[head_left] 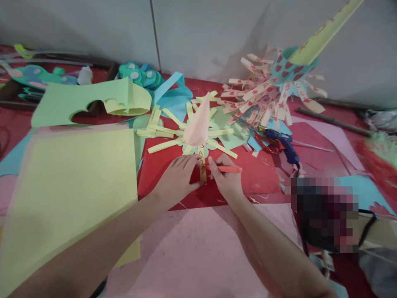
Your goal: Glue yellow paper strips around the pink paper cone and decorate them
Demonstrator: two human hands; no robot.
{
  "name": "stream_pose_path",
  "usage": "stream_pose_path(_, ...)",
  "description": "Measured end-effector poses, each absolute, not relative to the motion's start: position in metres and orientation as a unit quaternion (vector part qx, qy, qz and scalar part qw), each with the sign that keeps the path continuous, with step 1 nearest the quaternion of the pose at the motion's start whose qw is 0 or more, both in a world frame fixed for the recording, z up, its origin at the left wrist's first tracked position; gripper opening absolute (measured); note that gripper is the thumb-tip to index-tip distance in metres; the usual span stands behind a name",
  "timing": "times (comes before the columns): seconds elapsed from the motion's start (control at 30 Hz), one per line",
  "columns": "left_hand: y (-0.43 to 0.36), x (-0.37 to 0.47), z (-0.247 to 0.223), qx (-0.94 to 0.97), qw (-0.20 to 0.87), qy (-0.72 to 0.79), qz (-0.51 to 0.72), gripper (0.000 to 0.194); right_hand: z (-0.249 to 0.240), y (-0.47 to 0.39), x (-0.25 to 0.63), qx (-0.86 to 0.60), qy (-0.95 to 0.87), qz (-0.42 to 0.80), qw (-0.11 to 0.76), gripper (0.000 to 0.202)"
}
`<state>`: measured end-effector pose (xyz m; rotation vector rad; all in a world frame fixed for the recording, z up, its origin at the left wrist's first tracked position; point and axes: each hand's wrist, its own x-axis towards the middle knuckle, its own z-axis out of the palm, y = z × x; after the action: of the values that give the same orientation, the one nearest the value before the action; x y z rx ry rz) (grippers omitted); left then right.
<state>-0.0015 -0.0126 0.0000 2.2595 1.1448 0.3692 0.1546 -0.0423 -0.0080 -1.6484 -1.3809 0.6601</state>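
My right hand (228, 176) grips a red marker pen (231, 169), its tip end over a yellow paper strip (202, 167) that bears red letters. Fingers stretched and thumb apart, my left hand (178, 176) rests at the left side of that strip, fingertips near its upper part and thumb by its lower end. The strip hangs from a paper craft whose pale pink cone (198, 124) stands upright on a scalloped green base, with several yellow strips spread around it. Beneath it lies a red sheet (248, 174).
Yellow sheets (77, 186) lie at left, below a cut green sheet (83, 99). A decorated paper cone craft (294, 62) stands back right. Scissors (268, 142) and a blue glue gun (283, 142) lie to the right. A person, blurred out (322, 211), is at right.
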Motion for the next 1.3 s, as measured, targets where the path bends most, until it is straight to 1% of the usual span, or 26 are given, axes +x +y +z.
stream_pose_path(0.3, -0.0126, -0.0017, -0.0010, 0.847, 0.284, 0.427, 0.142, 0.030, -0.0114, -0.0411, 0.1575, -0.656, -0.571, 0.225, 0.438, 0.034)
stream_pose_path(0.47, -0.0130, -0.0014, 0.0008, 0.847, 0.284, 0.429, 0.139, 0.027, -0.0107, -0.0413, 0.1576, -0.653, -0.569, 0.236, 0.441, 0.032)
stream_pose_path(0.77, -0.0123, -0.0019, -0.0023, 0.847, 0.283, 0.426, 0.144, 0.030, -0.0112, -0.0417, 0.1572, -0.653, -0.567, 0.245, 0.438, 0.034)
stream_pose_path(1.3, -0.0123, -0.0012, -0.0018, 0.847, 0.283, 0.427, 0.141, 0.034, -0.0078, -0.0428, 0.1557, -0.652, -0.560, 0.295, 0.417, 0.038)
